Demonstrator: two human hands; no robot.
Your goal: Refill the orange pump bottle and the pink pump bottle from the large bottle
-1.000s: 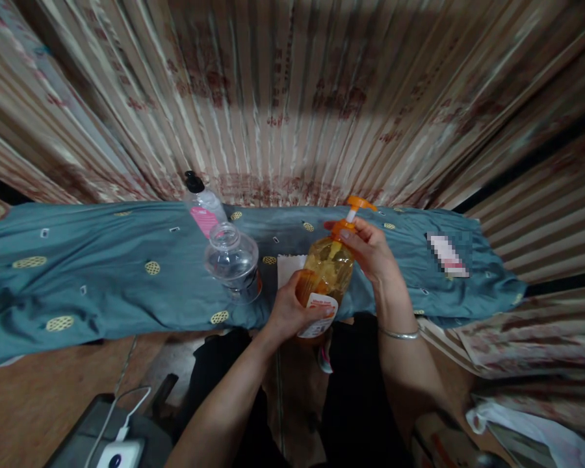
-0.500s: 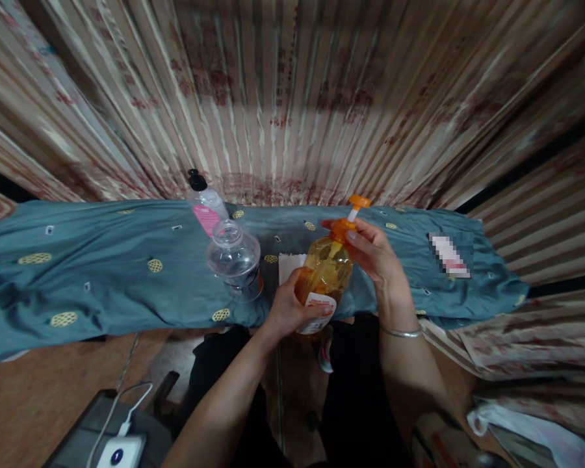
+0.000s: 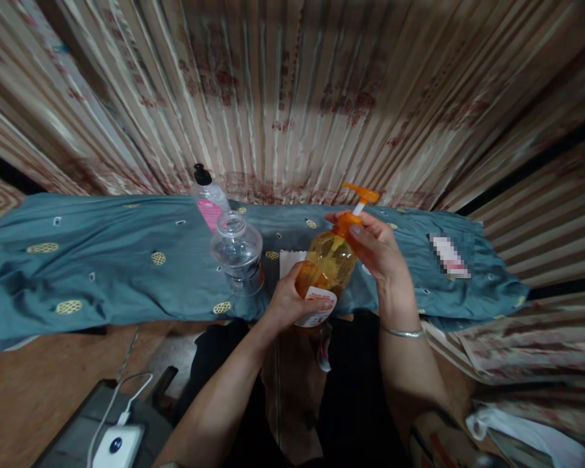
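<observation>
I hold an orange pump bottle (image 3: 327,270) tilted over the near edge of a surface draped in teal cloth (image 3: 107,266). My left hand (image 3: 288,302) is wrapped round the bottle's lower body at the white label. My right hand (image 3: 377,247) grips the orange pump collar (image 3: 347,224) at the bottle's neck, with the pump head (image 3: 361,193) sticking up above the fingers. Just left of the bottle stands a clear, uncapped plastic bottle (image 3: 237,250). Behind that is a clear bottle with a pink label and black cap (image 3: 208,196).
A white paper (image 3: 288,258) lies on the cloth behind the orange bottle. Striped patterned curtains (image 3: 292,97) hang close behind the surface. A white device with a cable (image 3: 117,445) sits at the lower left. My dark-clothed legs are below, and a white bag (image 3: 526,429) lies at the lower right.
The pump bottle has risen slightly and tilted a bit more to the right in both hands. The view has shifted a little. Grips are unchanged.
</observation>
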